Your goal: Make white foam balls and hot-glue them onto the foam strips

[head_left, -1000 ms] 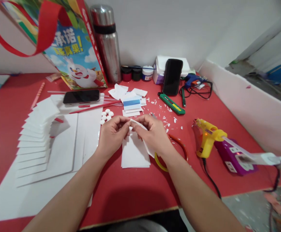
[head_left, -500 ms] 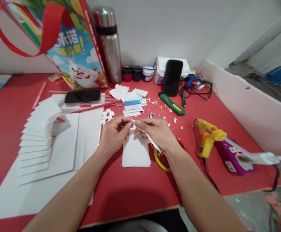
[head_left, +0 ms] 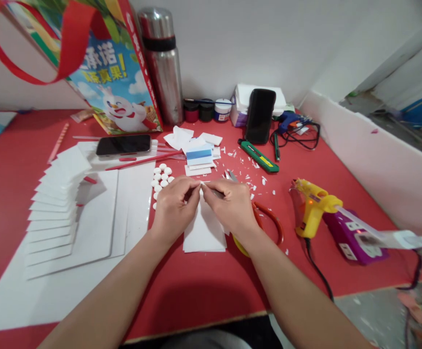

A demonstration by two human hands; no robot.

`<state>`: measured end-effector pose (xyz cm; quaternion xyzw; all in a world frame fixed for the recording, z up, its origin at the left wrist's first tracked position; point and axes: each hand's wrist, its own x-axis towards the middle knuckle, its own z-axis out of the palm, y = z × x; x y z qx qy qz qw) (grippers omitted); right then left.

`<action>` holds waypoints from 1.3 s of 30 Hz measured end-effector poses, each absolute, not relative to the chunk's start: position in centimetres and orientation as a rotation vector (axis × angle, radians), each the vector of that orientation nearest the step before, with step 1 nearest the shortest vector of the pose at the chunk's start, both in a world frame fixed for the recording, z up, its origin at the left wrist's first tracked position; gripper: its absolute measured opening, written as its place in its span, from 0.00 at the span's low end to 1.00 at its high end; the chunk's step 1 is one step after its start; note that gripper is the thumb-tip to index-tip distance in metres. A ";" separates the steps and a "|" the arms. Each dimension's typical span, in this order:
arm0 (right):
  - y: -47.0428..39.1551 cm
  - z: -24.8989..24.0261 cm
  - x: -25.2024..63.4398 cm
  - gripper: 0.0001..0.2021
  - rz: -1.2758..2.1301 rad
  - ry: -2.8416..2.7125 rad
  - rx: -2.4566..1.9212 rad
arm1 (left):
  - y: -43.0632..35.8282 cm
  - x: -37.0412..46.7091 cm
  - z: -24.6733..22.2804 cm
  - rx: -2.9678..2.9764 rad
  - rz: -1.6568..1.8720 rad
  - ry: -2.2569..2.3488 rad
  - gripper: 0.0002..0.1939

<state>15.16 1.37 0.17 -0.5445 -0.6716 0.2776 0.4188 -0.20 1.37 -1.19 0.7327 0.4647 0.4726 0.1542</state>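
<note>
Left hand (head_left: 174,206), right hand (head_left: 231,202): each grip pinches closed on a white paper piece (head_left: 202,183), seemingly mid-shaping, next needing steadiness.

At the far left, a red bag strap (head_left: 73,46) is looking like matt cloth, and a metal flask (head_left: 165,72) is gleaming smoothly. Near the middle, white sheets (head_left: 204,235) are looking like matt paper, while the red tabletop (head_left: 191,286) is showing a faint sheen. On the right, a yellow glue gun (head_left: 312,208) is showing smooth plastic.
</note>
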 end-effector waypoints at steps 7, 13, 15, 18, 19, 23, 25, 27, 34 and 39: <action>1.5 0.7 15.6 0.12 0.815 -1.623 -1.332 | 1.4 -0.1 -1.4 2.300 1.436 1.231 0.08; 1.5 0.7 15.8 0.10 0.866 -1.618 -1.314 | 1.4 -0.1 -1.1 1.981 1.349 1.196 0.05; 1.6 0.6 15.8 0.10 0.901 -1.605 -1.303 | 1.4 -0.1 -1.1 1.813 1.326 1.169 0.06; 1.6 0.6 15.7 0.10 0.964 -1.565 -1.298 | 1.4 0.0 -1.1 1.630 1.325 1.137 0.07; 1.6 0.7 15.7 0.10 0.978 -1.554 -1.301 | 1.4 0.0 -1.1 1.601 1.322 1.135 0.07; 1.6 0.7 15.6 0.11 0.993 -1.552 -1.307 | 1.4 0.0 -1.0 1.591 1.304 1.143 0.09; 1.7 0.7 15.6 0.11 0.984 -1.566 -1.308 | 1.4 -0.1 -1.1 1.612 1.303 1.152 0.09; 1.8 0.6 15.7 0.10 0.973 -1.579 -1.304 | 1.4 -0.1 -1.3 1.615 1.303 1.175 0.09; 1.7 0.3 15.7 0.12 0.878 -1.693 -1.295 | 1.3 0.0 -1.5 1.725 1.313 1.238 0.10; 1.9 0.8 15.5 0.12 1.267 -1.442 -1.273 | 1.3 -0.1 -1.0 1.918 1.328 1.351 0.09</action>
